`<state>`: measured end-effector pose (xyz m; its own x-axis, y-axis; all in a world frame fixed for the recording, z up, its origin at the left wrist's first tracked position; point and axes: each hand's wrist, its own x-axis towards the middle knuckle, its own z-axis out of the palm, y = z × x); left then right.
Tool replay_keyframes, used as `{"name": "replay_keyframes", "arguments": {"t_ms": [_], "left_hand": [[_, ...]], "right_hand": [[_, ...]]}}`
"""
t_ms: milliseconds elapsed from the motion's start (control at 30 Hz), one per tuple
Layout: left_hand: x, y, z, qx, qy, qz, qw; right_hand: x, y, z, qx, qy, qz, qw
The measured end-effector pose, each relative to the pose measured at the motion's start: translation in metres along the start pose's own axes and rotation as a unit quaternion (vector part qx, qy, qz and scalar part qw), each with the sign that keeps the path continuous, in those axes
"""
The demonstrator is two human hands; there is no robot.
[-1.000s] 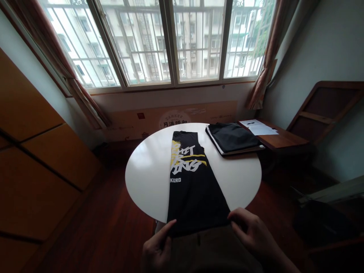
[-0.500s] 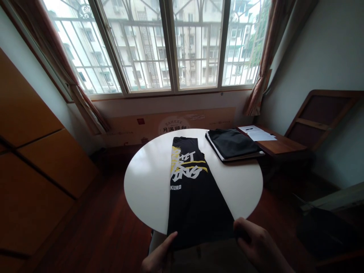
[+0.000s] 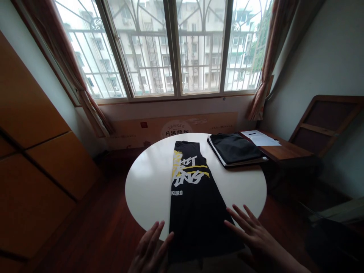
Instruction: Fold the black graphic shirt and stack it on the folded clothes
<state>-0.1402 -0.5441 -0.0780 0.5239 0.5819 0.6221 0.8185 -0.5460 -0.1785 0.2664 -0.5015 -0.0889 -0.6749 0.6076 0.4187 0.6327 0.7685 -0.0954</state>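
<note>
A black sleeveless shirt point(image 3: 196, 212) with white and yellow lettering lies folded lengthwise on the round white table point(image 3: 148, 182). Its narrow end points toward the window, and its wider lower end reaches past the near edge of the table. My left hand point(image 3: 150, 246) is open beside the shirt's lower left edge, fingers apart. On the other side, my right hand point(image 3: 250, 231) is spread, with its fingertips over the lower right edge of the shirt. Whether the fingertips press on the cloth I cannot tell.
A stack of folded dark and white clothing point(image 3: 236, 149) sits at the table's far right. Behind it, a wooden chair or bench point(image 3: 292, 149) carries a sheet of paper point(image 3: 260, 138). Wooden cabinets point(image 3: 51, 163) stand at left, below a barred window point(image 3: 199, 49).
Both hands have let go of the shirt's lower corners and spread their fingers. The near end of the shirt now lies lower, and the view has shifted slightly.
</note>
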Motion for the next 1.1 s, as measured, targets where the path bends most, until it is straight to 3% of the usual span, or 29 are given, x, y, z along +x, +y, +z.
{"name": "replay_keyframes", "arguments": {"t_ms": [67, 200, 367, 500, 700, 900, 1100], "left_hand": [[0.013, -0.001, 0.007, 0.035, -0.013, 0.024, 0.999], [0.036, -0.005, 0.018, 0.001, -0.033, 0.098, 0.995], [0.040, -0.012, 0.015, -0.015, -0.052, 0.143, 0.988], [0.035, -0.013, 0.008, -0.053, -0.056, 0.136, 0.988], [0.046, -0.008, -0.002, -0.172, -0.012, 0.103, 0.980], [0.055, -0.007, -0.009, -0.258, -0.022, 0.082, 0.962], [0.046, -0.007, -0.023, -0.401, -0.103, 0.021, 0.910]], "right_hand": [[0.013, 0.007, 0.003, 0.001, -0.018, -0.029, 0.999], [0.028, 0.020, 0.009, 0.015, -0.035, -0.063, 0.997], [0.022, 0.022, 0.020, 0.010, 0.005, -0.079, 0.997], [0.014, 0.014, 0.027, 0.010, 0.052, -0.066, 0.996], [0.013, 0.004, 0.028, 0.025, 0.095, -0.070, 0.993], [0.017, 0.000, 0.032, 0.031, 0.143, -0.080, 0.986], [0.000, -0.012, 0.018, 0.128, 0.118, -0.036, 0.984]]}}
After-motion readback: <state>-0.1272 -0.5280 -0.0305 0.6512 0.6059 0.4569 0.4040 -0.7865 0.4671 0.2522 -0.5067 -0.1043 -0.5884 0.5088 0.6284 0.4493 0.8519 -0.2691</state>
